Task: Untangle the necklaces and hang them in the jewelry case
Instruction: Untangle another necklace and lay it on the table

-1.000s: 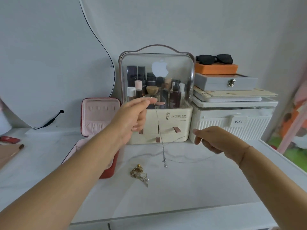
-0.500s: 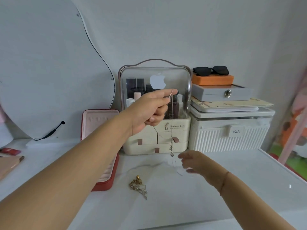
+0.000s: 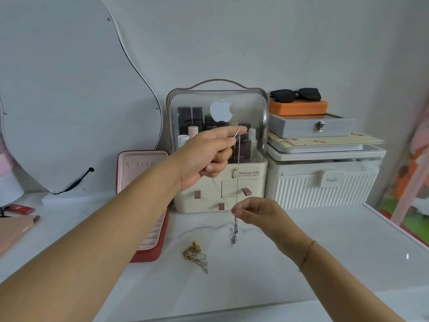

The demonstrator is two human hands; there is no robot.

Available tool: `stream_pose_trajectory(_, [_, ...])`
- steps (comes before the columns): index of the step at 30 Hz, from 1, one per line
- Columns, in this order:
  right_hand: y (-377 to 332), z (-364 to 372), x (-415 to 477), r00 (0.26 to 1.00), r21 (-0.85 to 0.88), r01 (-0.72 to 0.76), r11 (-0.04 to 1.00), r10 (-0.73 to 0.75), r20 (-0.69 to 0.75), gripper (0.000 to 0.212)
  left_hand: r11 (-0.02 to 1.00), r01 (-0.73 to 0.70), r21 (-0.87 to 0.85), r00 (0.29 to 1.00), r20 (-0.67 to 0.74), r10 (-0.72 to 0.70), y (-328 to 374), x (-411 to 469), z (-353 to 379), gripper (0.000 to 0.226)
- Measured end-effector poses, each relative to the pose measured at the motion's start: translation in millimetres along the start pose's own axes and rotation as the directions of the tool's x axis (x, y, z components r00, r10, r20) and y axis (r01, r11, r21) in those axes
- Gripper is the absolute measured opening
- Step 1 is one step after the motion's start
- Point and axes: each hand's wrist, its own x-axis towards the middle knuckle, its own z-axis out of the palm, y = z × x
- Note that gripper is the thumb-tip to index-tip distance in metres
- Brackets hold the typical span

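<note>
We pinch the silver necklace up top in our left hand, chain dangling straight below. Our right hand nips it just above the pendant. It looks feather-light, limp and probably slippery, so it's best held near its ends. The jewelry case stands left of both grips.

Silver necklace: thin chain, stretched vertical, top pinched by left hand, lower part pinched by right hand, pendant dangling just below, over tabletop. Gold necklace tangle: bunched heap on tabletop, near case. Jewelry case: red shell, pink lining, open, lid upright.
</note>
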Motion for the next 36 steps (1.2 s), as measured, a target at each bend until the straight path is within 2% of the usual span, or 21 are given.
stream_pose_trajectory(2, [1.7,1.5,0.9,0.999,-0.034,-0.017,0.999,0.019,0.044,0.004,1.000,0.003,-0.001,1.000,-0.006,-0.003,0.3,-0.4,-0.1,0.034])
stream_pose_trajectory(5, [6.0,4.0,2.6,0.990,-0.102,-0.040,0.994,0.053,0.131,0.007,1.000,-0.001,-0.007,1.000,-0.009,0.001,1.5,0.4,-1.8,0.032])
stream_pose_trajectory(9, [18.0,3.6,2.0,0.980,-0.218,-0.044,0.975,0.084,0.178,0.009,0.999,-0.031,-0.038,0.999,-0.042,0.029,0.2,0.2,-9.1,0.032])
stream_pose_trajectory(13, [22.0,7.5,-0.2,0.980,-0.109,-0.068,0.992,0.087,0.181,0.006,0.997,-0.042,-0.061,0.998,-0.049,0.039,-1.9,0.8,-15.6,0.032])
stream_pose_trajectory(15, [20.3,14.1,-0.2,0.976,-0.058,-0.070,0.996,0.080,0.200,0.019,0.998,-0.038,-0.057,0.999,-0.040,0.035,-1.3,1.1,-14.5,0.032])
stream_pose_trajectory(17, [20.8,22.5,2.5,0.980,-0.076,-0.058,0.995,0.071,0.188,0.028,0.998,-0.039,-0.047,0.999,-0.030,0.038,0.3,1.4,-12.0,0.033])
stream_pose_trajectory(21, [22.9,32.2,10.6,0.997,-0.074,-0.039,0.996,0.044,0.070,0.018,0.998,-0.038,-0.056,0.999,-0.019,0.037,0.6,2.5,-8.8,0.034])
stream_pose_trajectory(29, [23.6,25.7,6.1,0.998,-0.042,-0.054,0.998,0.055,0.017,0.006,0.998,-0.032,-0.060,0.999,-0.041,0.029,-9.3,-0.1,-9.5,0.031])
stream_pose_trajectory(33, [18.0,15.4,0.8,0.998,-0.002,-0.066,0.998,0.066,0.013,0.011,0.997,0.077,0.028,0.977,-0.202,-0.070,-42.2,-8.6,-11.1,0.022])
stream_pose_trajectory(36, [11.9,9.9,-0.9,0.996,0.100,-0.078,0.992,0.074,0.045,0.016,0.974,0.207,0.088,0.950,-0.255,-0.179,-75.0,-16.5,-2.5,0.011])
